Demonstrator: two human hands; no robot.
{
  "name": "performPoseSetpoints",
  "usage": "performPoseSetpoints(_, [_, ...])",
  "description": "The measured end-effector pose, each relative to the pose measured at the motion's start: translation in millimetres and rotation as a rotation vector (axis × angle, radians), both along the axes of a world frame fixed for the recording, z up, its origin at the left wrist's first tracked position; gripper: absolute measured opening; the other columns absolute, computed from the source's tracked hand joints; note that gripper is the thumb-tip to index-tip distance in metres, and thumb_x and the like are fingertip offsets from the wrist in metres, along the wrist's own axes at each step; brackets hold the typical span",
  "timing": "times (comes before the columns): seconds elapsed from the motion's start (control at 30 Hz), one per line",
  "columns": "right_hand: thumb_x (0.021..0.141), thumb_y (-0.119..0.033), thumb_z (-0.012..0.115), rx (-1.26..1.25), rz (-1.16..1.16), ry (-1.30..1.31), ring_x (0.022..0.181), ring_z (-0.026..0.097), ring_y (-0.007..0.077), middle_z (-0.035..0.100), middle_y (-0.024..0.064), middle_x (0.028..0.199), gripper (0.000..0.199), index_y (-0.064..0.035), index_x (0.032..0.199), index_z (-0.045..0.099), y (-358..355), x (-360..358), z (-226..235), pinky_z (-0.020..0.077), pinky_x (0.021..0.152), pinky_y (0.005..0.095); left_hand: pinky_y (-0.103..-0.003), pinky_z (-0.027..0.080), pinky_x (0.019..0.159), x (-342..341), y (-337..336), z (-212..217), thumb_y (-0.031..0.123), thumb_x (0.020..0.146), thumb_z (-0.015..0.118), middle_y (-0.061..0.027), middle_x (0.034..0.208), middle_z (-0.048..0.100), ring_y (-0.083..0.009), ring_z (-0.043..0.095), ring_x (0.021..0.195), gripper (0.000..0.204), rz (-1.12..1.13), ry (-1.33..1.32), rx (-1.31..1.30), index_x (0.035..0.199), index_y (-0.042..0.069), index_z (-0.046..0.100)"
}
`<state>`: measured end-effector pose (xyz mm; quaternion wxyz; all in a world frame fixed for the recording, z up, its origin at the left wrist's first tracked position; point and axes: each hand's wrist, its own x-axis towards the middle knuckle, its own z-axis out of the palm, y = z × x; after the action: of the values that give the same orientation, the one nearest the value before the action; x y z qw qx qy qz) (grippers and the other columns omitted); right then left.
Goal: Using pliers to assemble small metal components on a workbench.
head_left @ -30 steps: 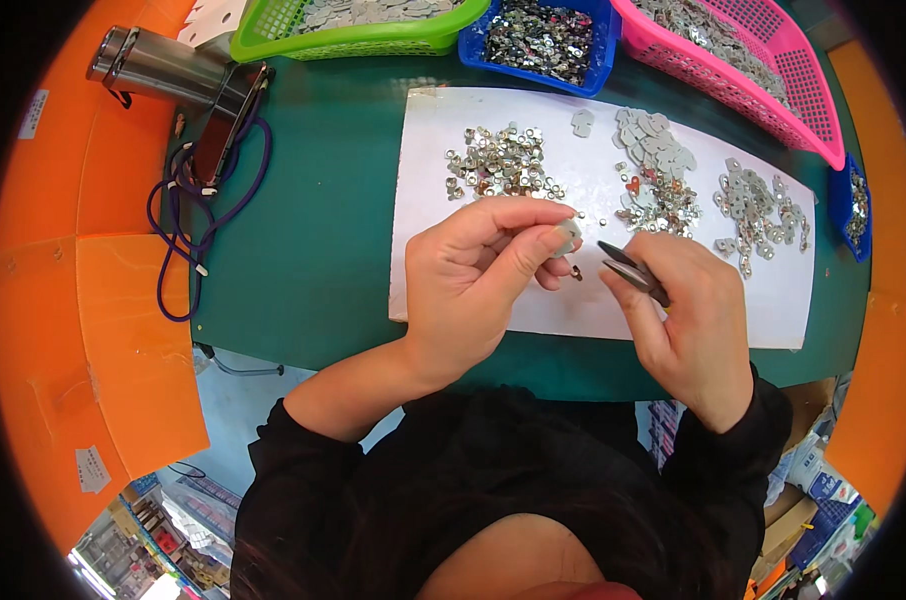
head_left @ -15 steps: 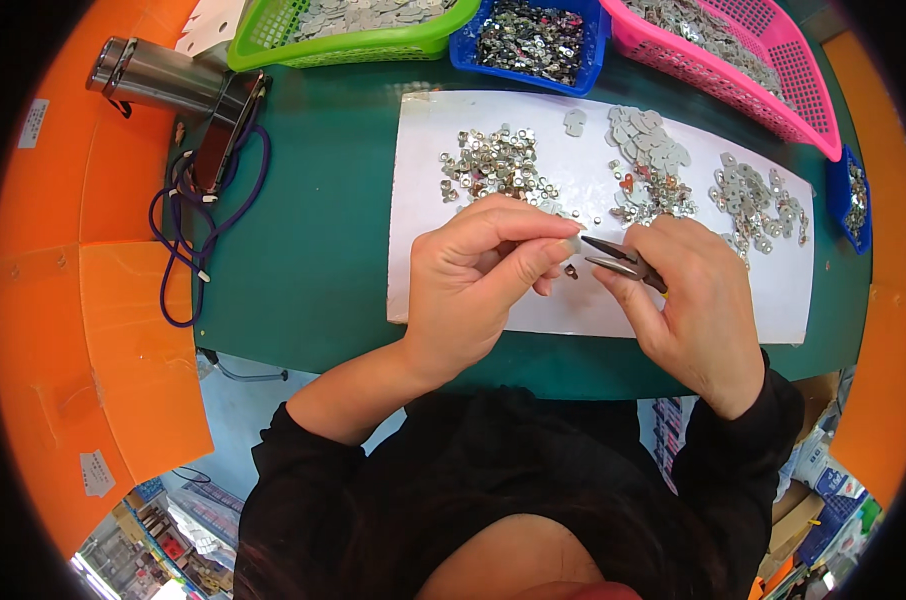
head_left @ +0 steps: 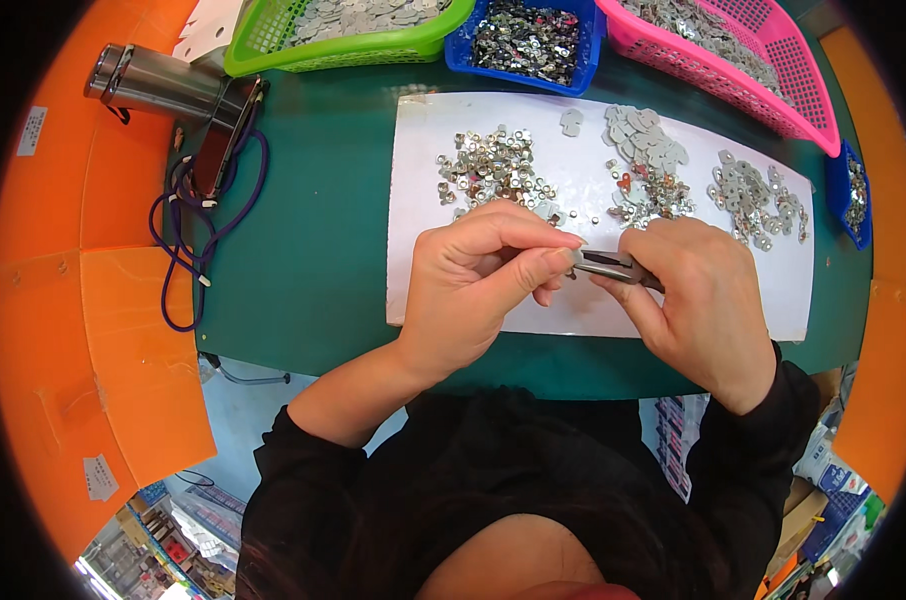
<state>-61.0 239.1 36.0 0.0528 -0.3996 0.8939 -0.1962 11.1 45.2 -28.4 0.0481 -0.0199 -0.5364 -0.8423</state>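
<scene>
Basically, left hand [head_left: 483, 275] pinches a tiny metal part [head_left: 571, 262] — light, stiff, slippery; right hand [head_left: 698, 300] grips tweezers [head_left: 613, 266] — hold by the edges.

Green basket [head_left: 343, 45], blue bin [head_left: 533, 75], pink basket [head_left: 773, 80], purple cable [head_left: 208, 250].

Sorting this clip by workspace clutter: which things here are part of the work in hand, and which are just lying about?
In use:
left hand, fingertips pinching a small metal part
right hand holding tweezers
white sheet with piles of small metal parts

Lying about:
green basket
blue tray
pink basket
metal tool with purple cord
</scene>
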Motion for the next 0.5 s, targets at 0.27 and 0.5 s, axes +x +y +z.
performPoseSetpoints(0.27, [0.083,-0.021,0.071,0.007,0.004,-0.03,0.062,0.058,0.0338,0.056,0.0125,0.065,0.022,-0.0035,0.075,0.059,2.1,1.6,-5.0,0.042,0.054,0.0426,-0.023,0.052,0.062,0.7,-0.7,2.4,-0.003,0.089,0.068,-0.0086,0.092,0.063,-0.0118,0.063,0.071,0.012,0.019,0.041,-0.101,0.1,-0.004,0.072])
performPoseSetpoints(0.5, [0.084,-0.022,0.07,0.066,0.002,-0.078,0.058,0.059,0.0347,0.058,0.0126,0.063,0.022,-0.0043,0.075,0.061,3.0,1.5,-6.8,0.0423,0.051,0.0432,-0.023,0.053,0.061,-0.6,-2.4,6.8,-0.004,0.09,0.067,-0.0093,0.093,0.063,-0.012,0.064,0.071,0.011,0.048,0.021,-0.179,0.1,-0.005,0.071])
